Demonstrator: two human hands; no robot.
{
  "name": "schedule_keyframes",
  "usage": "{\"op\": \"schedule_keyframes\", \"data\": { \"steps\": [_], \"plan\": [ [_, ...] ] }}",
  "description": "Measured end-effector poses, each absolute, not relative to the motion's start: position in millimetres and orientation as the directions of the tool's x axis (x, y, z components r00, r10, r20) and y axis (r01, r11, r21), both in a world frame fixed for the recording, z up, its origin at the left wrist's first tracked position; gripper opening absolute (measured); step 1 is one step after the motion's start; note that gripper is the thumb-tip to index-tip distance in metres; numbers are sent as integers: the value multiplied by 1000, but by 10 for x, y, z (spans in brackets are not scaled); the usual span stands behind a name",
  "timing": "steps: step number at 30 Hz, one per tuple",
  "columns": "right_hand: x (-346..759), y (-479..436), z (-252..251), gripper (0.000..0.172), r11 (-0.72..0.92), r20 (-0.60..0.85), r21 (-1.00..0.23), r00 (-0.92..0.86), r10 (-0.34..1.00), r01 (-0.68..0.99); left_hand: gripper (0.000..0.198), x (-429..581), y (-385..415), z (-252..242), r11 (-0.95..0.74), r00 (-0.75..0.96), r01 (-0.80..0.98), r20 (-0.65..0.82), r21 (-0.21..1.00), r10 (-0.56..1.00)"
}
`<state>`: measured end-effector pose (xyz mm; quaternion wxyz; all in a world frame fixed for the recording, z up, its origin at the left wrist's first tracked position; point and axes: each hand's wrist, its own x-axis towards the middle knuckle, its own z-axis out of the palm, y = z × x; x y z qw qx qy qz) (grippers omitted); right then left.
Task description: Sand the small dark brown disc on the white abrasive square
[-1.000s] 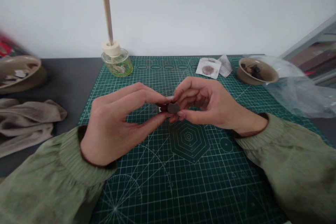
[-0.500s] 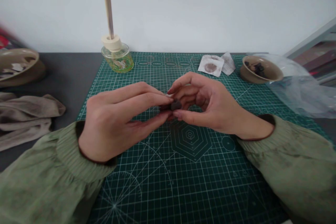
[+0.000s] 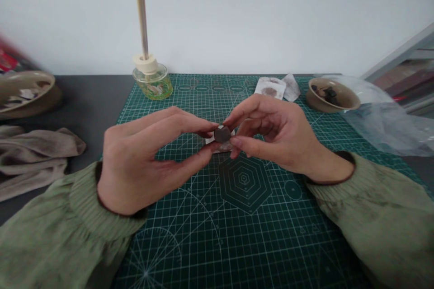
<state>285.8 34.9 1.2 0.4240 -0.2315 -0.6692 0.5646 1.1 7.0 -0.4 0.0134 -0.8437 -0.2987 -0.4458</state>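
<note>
A small dark grey-brown roundish lump point(image 3: 222, 134) is pinched between the fingertips of both hands, above the middle of the mat. My left hand point(image 3: 142, 158) comes from the left, thumb below and fingers above, tips at the lump's left side. From the other side, my right hand point(image 3: 281, 133) holds it between thumb and index finger, the other fingers curled behind. A piece of white paper point(image 3: 222, 148) with a brownish stain shows just behind and under the lump, partly hidden by the fingers.
A green cutting mat point(image 3: 200, 235) covers the table. At the back stand a reed diffuser point(image 3: 154, 81), stained white papers point(image 3: 269, 86) and a brown bowl point(image 3: 334, 99) of dark pieces beside clear plastic point(image 3: 389, 122). Leftward are another bowl point(image 3: 30, 95) and a grey-brown cloth point(image 3: 37, 153).
The lump has turned so a broader, rounder face shows between my fingertips. My left fingers and thumb are a little farther apart, and stained white paper now shows behind the lump.
</note>
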Motion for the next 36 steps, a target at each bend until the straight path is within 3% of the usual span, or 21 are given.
{"op": "schedule_keyframes", "data": {
  "steps": [36],
  "plan": [
    [2851, 365, 32, 38, 253, 329, -944, -555, 764, -213, 13, 3, 9, 88, -806, 453, 540, 722, 244, 522]
  ]
}}
